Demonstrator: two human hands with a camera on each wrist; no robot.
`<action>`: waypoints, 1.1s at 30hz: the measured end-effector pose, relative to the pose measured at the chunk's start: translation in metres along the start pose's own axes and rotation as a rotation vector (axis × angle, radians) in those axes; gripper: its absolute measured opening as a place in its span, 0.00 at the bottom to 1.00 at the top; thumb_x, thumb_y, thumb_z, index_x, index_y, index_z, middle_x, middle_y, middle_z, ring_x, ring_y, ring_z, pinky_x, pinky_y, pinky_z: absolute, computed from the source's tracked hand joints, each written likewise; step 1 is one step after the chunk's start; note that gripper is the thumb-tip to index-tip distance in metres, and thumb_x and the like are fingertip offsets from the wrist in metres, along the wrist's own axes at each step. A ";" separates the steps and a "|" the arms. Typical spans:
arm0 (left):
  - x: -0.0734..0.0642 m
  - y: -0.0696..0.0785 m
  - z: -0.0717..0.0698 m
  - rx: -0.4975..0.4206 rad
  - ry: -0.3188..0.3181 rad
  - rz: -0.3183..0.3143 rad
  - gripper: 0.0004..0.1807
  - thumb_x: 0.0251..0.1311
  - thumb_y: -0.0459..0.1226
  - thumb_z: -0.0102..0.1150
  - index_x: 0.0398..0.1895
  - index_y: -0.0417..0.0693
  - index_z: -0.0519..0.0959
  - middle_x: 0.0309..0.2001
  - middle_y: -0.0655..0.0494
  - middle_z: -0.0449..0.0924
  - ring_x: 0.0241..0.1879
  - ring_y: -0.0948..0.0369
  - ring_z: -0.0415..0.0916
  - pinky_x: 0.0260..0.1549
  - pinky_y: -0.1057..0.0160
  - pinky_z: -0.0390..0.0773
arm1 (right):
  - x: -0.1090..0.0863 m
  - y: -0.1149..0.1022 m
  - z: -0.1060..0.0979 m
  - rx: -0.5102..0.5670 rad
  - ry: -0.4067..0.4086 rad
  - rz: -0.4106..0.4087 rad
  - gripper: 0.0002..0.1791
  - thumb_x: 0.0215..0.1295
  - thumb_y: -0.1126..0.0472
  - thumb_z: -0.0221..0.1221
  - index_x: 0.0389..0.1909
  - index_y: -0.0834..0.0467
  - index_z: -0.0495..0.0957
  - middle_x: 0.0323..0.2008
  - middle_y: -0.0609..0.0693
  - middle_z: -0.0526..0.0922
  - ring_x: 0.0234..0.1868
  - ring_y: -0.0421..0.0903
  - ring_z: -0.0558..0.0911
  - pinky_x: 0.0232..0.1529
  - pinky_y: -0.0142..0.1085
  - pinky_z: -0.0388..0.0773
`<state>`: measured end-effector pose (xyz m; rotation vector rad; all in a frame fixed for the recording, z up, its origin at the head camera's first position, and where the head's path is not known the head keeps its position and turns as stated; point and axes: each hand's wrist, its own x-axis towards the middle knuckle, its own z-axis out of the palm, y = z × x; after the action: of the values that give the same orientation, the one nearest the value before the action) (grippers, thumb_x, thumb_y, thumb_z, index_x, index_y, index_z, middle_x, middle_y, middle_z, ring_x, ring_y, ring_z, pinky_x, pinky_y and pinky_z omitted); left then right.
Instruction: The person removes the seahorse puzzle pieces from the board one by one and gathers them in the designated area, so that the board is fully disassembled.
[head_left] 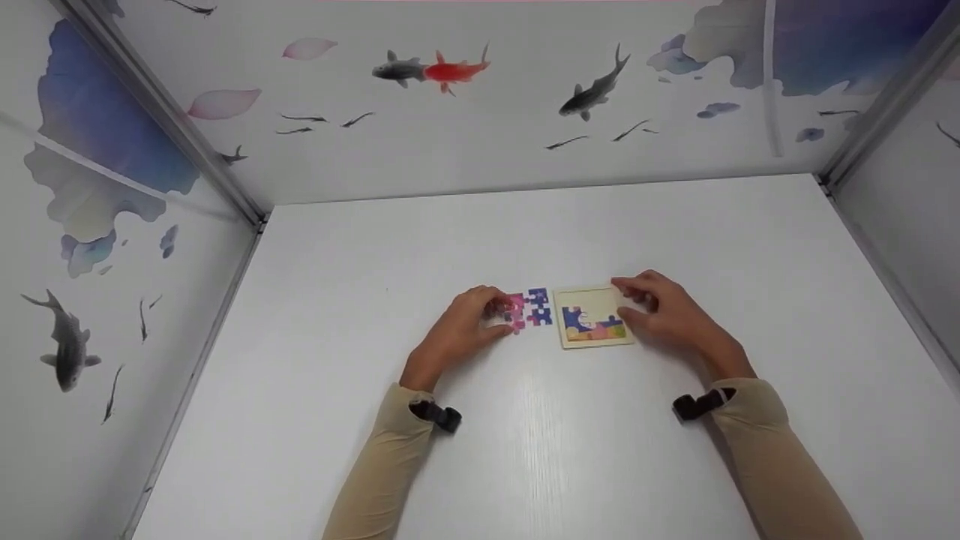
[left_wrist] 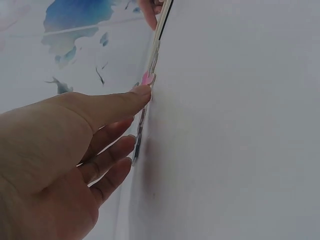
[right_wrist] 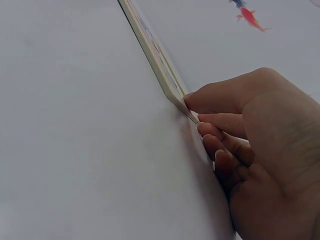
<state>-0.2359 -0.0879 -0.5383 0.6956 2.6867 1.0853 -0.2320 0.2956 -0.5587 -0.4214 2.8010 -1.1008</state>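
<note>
Loose jigsaw pieces (head_left: 538, 315), pink and purple-blue, lie partly joined on the table left of a square wooden puzzle tray (head_left: 598, 344). My left hand (head_left: 466, 321) holds the pink pieces (head_left: 516, 301) at their left side, fingers curled and thumb at the near edge. In the left wrist view its thumb tip is on a pink piece (left_wrist: 147, 78), with the other fingertips along the row's edge. The tray's near part is filled with blue, orange and green pieces (head_left: 589, 330); its far part shows bare wood. My right hand (head_left: 664, 311) grips the tray's right edge with thumb and forefinger.
A white table (head_left: 480, 435) lies under everything. White panels printed with fish (head_left: 450, 71) and petals stand behind it and at both sides. Black wrist cameras (head_left: 439, 416) sit on both tan sleeves (head_left: 382, 465).
</note>
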 end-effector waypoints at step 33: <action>0.013 0.028 0.019 0.110 -0.010 0.097 0.10 0.75 0.42 0.68 0.52 0.51 0.91 0.47 0.58 0.89 0.51 0.61 0.80 0.55 0.63 0.82 | 0.000 0.000 0.000 0.008 0.005 -0.006 0.28 0.76 0.57 0.66 0.75 0.52 0.77 0.51 0.53 0.79 0.49 0.50 0.73 0.50 0.38 0.71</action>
<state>-0.2319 -0.0527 -0.5323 0.8565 2.7471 0.9574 -0.2322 0.2954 -0.5586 -0.4267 2.8002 -1.1156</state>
